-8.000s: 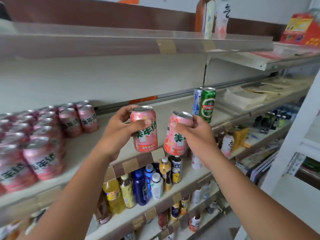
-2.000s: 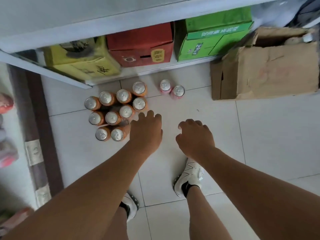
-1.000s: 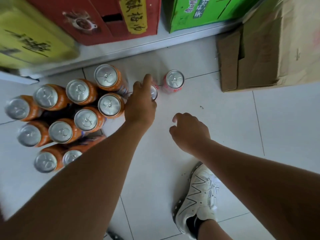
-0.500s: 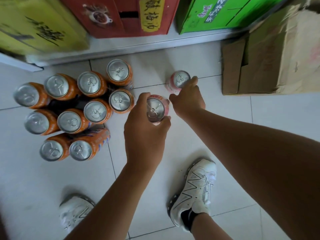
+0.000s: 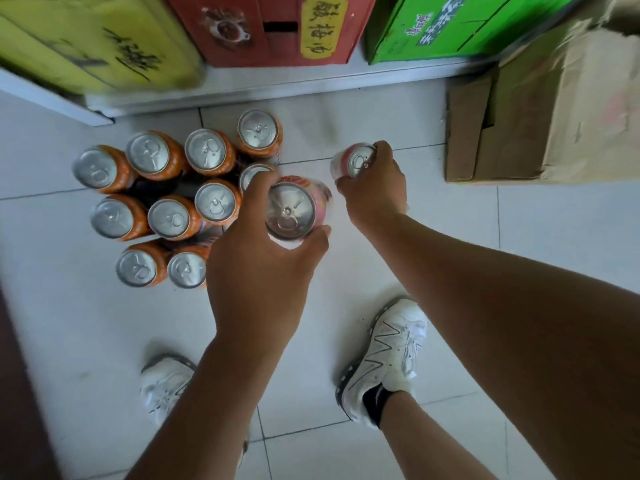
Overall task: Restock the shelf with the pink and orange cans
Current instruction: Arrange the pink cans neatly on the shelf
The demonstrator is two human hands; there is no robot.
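Left hand (image 5: 259, 271): grips near pink can (image 5: 292, 211), upright.
Right hand (image 5: 375, 192): grips far pink can (image 5: 358, 161).
Orange cans (image 5: 173, 218): upright, nearest left hand.

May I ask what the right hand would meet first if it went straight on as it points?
Probably the white shelf base under the red carton: the right hand, gripping a pink can, points up-left over bare tile, just clearing the nearest orange can; depth unclear.

Each hand grips a pink can: left hand (image 5: 263, 271), right hand (image 5: 375, 192), beside upright orange cans (image 5: 173, 206).
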